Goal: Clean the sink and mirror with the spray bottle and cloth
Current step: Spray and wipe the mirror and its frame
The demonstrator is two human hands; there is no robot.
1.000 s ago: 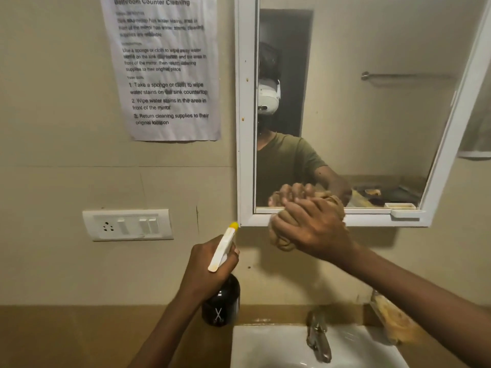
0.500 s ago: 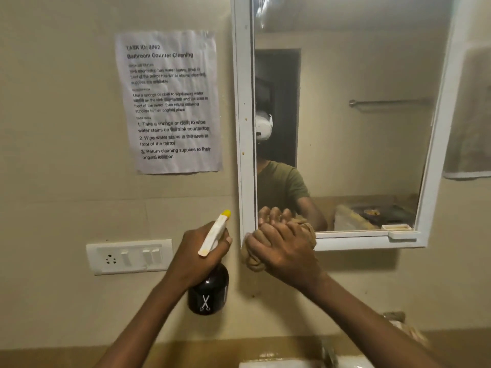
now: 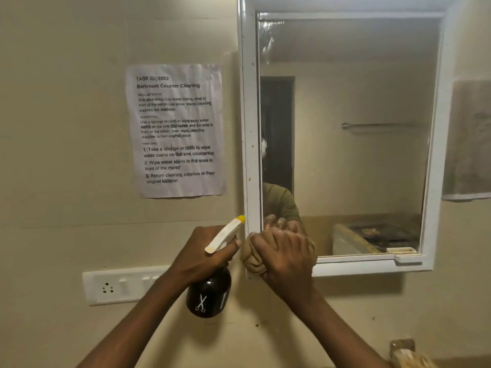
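Left hand (image 3: 204,254) wrapped round spray bottle (image 3: 210,293) neck, nozzle aimed up toward mirror (image 3: 345,134) – probably kept ready for another squirt. Right hand (image 3: 285,257) gripping bunched cloth (image 3: 252,257), pressed on mirror's lower-left corner against white frame (image 3: 249,128) – wiping there. Behind: beige wall, switch plate (image 3: 122,285), taped notice (image 3: 176,130). Sink out of view.
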